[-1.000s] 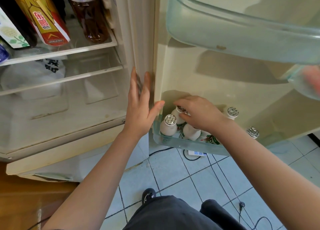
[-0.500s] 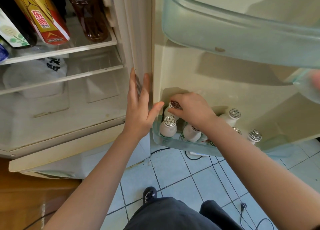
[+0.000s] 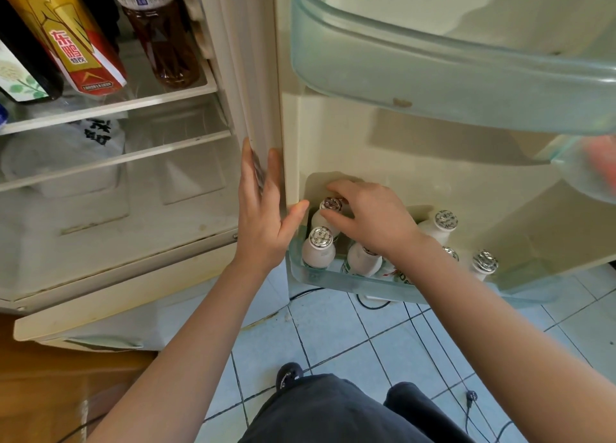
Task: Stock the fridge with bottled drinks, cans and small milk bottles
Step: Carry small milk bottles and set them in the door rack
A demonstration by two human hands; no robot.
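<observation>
R hand [image 3: 373, 222] grip clamped on small white plastic foil-capped milk bottle [image 3: 324, 220], back-left corner of clear door shelf [image 3: 333, 281]. Light, stiff, likely slick: take neck. L hand [image 3: 263, 215] grip apart, flat on door edge.

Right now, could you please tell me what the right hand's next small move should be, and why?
Probably release and lift away: the right hand pinches the cap of a small milk bottle that seems upright in the back corner of the lower door bin, behind a second milk bottle.
</observation>
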